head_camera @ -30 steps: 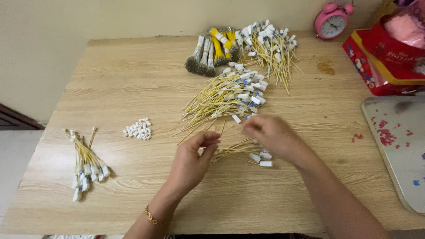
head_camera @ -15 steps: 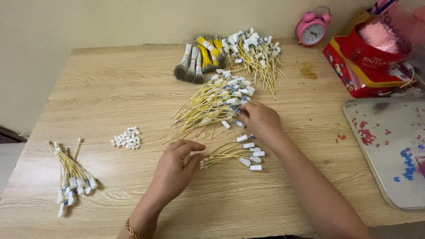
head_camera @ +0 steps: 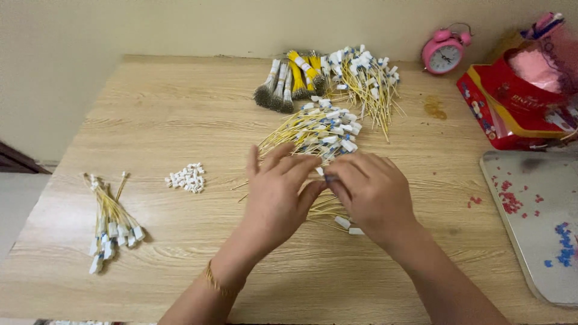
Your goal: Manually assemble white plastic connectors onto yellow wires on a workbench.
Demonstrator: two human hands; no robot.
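My left hand (head_camera: 278,194) and my right hand (head_camera: 368,191) meet over the middle of the wooden table (head_camera: 180,114), fingertips touching at a small bunch of yellow wires with white plugs (head_camera: 335,212). The right hand's fingers are pinched on the bunch's plug end. The left hand's fingers are spread and rest against it. Just beyond the hands lies a big pile of the same yellow wires (head_camera: 313,131). Most of the small bunch is hidden under the hands.
A finished bundle of wires (head_camera: 110,220) lies at the left, and a heap of small white plugs (head_camera: 187,177) sits nearer the centre. Grey and yellow wire bundles (head_camera: 292,81) and another wire pile (head_camera: 365,78) sit at the back. Right side: pink alarm clock (head_camera: 444,52), red bag (head_camera: 518,99), metal tray (head_camera: 542,222).
Both hands have come together over the small bunch; the right hand drew back from the big pile and the left moved right to meet it. The camera view shifted slightly.
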